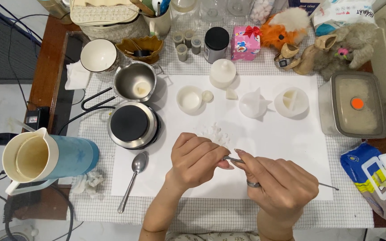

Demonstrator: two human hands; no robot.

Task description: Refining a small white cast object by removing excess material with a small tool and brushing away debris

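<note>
Here, my left hand (196, 159) curled shut, fingertips meeting tip of thin metal pick (233, 159). My right hand (277, 183) pinches pick mid-shaft, other end poking out past wrist. Pick looks light, stiff, slick, pointed; best held mid-shaft. White wax crumbs (214, 131) just beyond knuckles on white paper sheet (273, 134). Spoon (133, 178) left; small hotplate (132, 124) beyond it.

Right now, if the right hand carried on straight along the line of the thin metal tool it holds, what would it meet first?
The right hand points its thin metal tool up-left, straight at the left hand; the tip already seems to touch those fingers. Beyond them lies the small hot plate, though depth is hard to judge from above.
</note>
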